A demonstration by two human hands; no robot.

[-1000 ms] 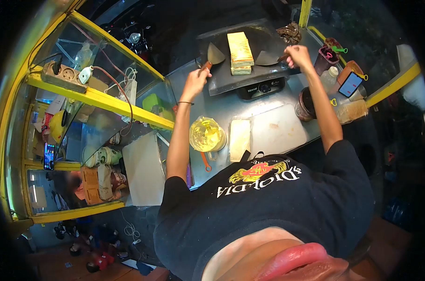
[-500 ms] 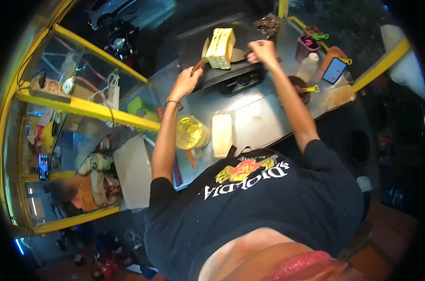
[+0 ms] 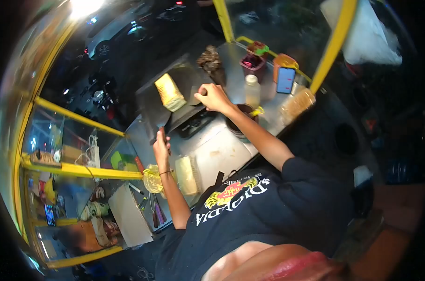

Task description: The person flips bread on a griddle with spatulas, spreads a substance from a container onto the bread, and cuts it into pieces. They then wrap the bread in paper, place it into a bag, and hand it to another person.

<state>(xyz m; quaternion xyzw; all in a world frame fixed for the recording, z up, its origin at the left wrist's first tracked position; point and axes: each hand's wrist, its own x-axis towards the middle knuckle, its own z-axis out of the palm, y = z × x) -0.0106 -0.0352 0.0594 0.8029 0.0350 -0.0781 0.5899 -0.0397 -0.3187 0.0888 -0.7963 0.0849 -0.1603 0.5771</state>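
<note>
A stack of toasted bread (image 3: pixel 171 91) rests on a dark flat griddle (image 3: pixel 149 105), its browned, ridged face up. My left hand (image 3: pixel 161 146) is closed around the handle of a spatula (image 3: pixel 163 119), whose blade is close to the near side of the bread. On the other side, my right hand (image 3: pixel 215 98) grips a second spatula (image 3: pixel 194 99); its blade shows just right of the bread. Under the griddle's near edge is a black stove (image 3: pixel 193 123).
Right of the griddle stand a squeeze bottle (image 3: pixel 252 89), a purple container (image 3: pixel 252 65), a phone (image 3: pixel 285 80) and packed bread (image 3: pixel 297 105). Nearer me are a wrapped loaf (image 3: pixel 188 175), a white board (image 3: pixel 224 150) and a yellow tub (image 3: pixel 152 179). Yellow-framed glass (image 3: pixel 86 171) borders the left.
The view has turned. The bread, earlier upright between the two spatulas, now lies on the griddle with its browned face up. The left spatula has drawn back toward me from the bread.
</note>
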